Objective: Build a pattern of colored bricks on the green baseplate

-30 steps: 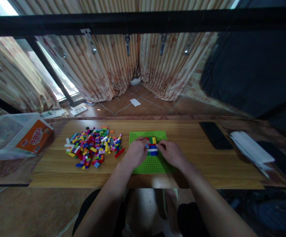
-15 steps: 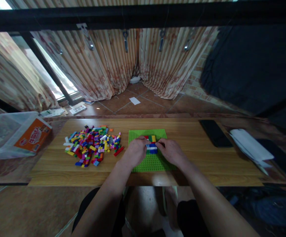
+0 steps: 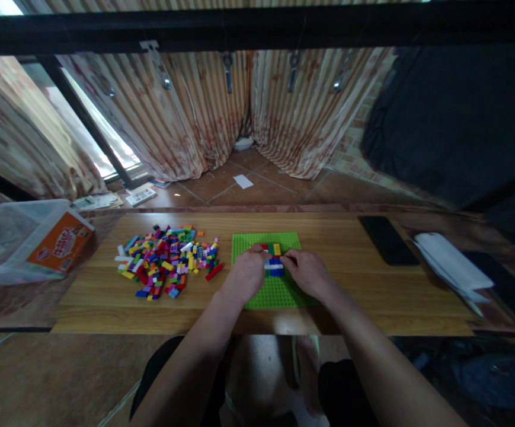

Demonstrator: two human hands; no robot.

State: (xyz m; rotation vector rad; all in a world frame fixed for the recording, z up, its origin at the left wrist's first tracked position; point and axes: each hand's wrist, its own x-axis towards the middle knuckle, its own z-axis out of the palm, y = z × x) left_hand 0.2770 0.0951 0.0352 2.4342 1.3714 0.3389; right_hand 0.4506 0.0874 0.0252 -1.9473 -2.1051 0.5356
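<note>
Clear plastic bin [image 3: 21, 234], orange-labelled — left fingers [image 3: 257, 253] and right fingers [image 3: 290, 257] at brick build [image 3: 275, 268], both grips unclear.

The green baseplate [image 3: 266, 296] in front of me is plastic, its surface bumpy with rows of studs. The built bricks [image 3: 277, 271] I have on it look like hard plastic, as do my loose bricks [image 3: 163, 261]. My tabletop [image 3: 350, 302] is wood or wood-look, grained and smooth, with a soft sheen. The box [image 3: 12, 228] is see-through plastic. Beyond, I see matt, pleated cloth in the curtains [image 3: 186, 118], and the white sheet [image 3: 243, 181] looks like paper on tiled floor [image 3: 275, 191].
</note>
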